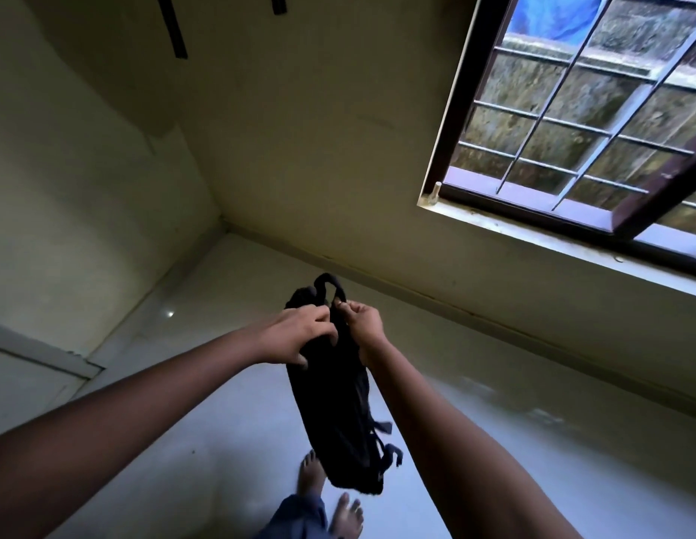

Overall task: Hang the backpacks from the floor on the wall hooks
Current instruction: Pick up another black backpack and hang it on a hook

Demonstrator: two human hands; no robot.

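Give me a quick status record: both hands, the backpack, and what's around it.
left hand: grips the top of the backpack
right hand: pinches the top beside the carry loop
backpack: black, off the floor, hanging from both hands, straps dangling at its lower end
carry loop: free, standing above the hands
hooks: none clearly seen; two dark strips high on the wall, cannot tell what they are
surroundings: barred window to the right, bare feet below the backpack

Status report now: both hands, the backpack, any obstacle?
Left hand and right hand both grip black backpack near its top. Backpack hangs off the floor, top loop free above hands. Nothing in the way ahead.
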